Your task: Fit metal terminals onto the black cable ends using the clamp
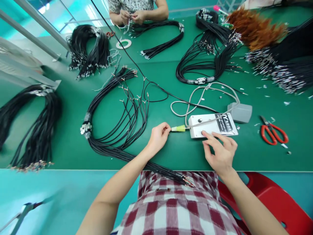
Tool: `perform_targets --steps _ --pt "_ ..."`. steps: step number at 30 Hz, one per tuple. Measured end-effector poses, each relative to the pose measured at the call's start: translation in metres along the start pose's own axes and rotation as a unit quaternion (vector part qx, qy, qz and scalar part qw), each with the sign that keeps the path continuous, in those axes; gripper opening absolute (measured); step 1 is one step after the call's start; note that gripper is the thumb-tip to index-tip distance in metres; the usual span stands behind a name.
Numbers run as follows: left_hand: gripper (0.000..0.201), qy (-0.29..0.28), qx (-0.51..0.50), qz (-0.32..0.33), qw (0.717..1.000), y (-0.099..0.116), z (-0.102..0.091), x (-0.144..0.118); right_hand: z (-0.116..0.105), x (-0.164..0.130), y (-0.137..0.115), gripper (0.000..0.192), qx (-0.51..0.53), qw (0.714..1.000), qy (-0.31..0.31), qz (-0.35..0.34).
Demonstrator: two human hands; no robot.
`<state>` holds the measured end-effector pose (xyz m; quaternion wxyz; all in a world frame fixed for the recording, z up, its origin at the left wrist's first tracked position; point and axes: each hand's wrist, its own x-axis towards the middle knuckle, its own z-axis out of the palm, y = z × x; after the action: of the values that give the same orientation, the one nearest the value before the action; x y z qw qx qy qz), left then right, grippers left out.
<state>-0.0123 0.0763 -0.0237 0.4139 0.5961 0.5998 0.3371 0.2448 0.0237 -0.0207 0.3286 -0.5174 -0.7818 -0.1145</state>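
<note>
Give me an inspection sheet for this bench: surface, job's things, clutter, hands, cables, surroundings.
Surface: green table, mostly covered with wire work.
Job's things: white box with a knob; yellow-green connector at its left end.
Clutter: red scissors, tape roll, small scraps at the right.
Hands: left hand pinches the wire end at the connector; right hand rests fingers on the box's front edge.
Cables: black wire bundle fanned out at the left; grey cord to a grey pedal; more bundles around.
Surroundings: another person's hands opposite; red chair.

a green-topped table (73, 107) stands on a teal floor (61, 195), a red chair (276, 202) beside it.
</note>
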Motion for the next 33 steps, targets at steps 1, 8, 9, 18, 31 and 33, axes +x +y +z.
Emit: perform_targets --steps 1,8,9,18,31,33 --pt "0.012 0.004 0.006 0.001 1.000 0.000 -0.002 0.000 0.003 0.000 0.002 0.021 -0.010 1.000 0.010 -0.003" --pt "0.014 0.045 -0.101 -0.028 0.994 -0.014 -0.021 -0.005 0.005 -0.002 0.004 0.019 0.028 0.999 0.039 0.007" --pt "0.016 0.056 -0.125 -0.024 0.990 -0.015 -0.029 -0.003 0.003 -0.005 0.001 0.019 0.045 0.998 0.040 0.009" --pt "0.015 0.425 -0.150 0.003 0.893 0.009 -0.191 0.055 0.013 -0.037 -0.003 0.019 0.197 0.978 -0.041 -0.047" --pt "0.037 0.043 0.464 0.142 0.873 -0.052 -0.090 -0.057 0.023 -0.033 0.003 0.019 0.236 0.967 -0.058 -0.074" --pt "0.036 0.032 0.452 0.168 0.875 -0.048 -0.090 -0.062 0.024 -0.030 0.003 0.019 0.247 0.965 -0.059 -0.066"
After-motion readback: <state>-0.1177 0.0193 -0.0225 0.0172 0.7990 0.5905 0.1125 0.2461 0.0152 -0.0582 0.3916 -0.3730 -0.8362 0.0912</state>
